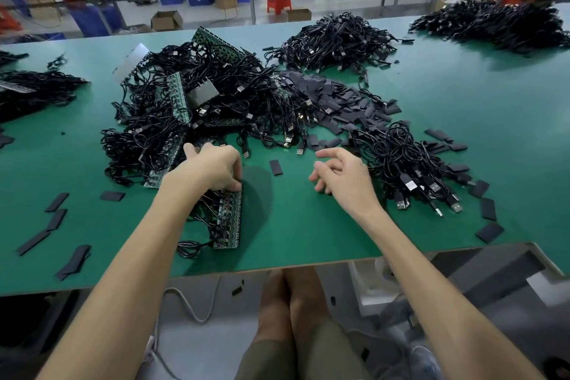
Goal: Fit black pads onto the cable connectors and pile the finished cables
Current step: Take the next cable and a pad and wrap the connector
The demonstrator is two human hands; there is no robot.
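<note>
L hand (pixel 216 166) sits on the near PCB strip (pixel 229 219), fingers curled down over its top end, apparently gripping it; can't tell if the thumb touches the strip. R hand (pixel 342 176) hovers above the green table (pixel 308 225), fingers loosely curled and slightly spread, holding nothing. The strip lies near the table's front edge w/ thin black cables attached along it, trailing under the L forearm. One loose black pad (pixel 275 167) lies flat between the hands. A pad heap (pixel 339 102) sits further back, w/ more pads scattered L and R. A cable pile (pixel 410 170) w/ USB plugs is just beside the R hand, and a big mixed heap (pixel 200 108) of cables + strips is behind the L hand. Handling, judged: pads look thin, light and floppy, prob. best pinched at a short edge w/ fingertips, easy to fold or drop. Cables look light, limp and tangle-prone, so take them at the rigid connector, not mid-cord. The strip looks stiff but thin, so hold it by the edges.
</note>
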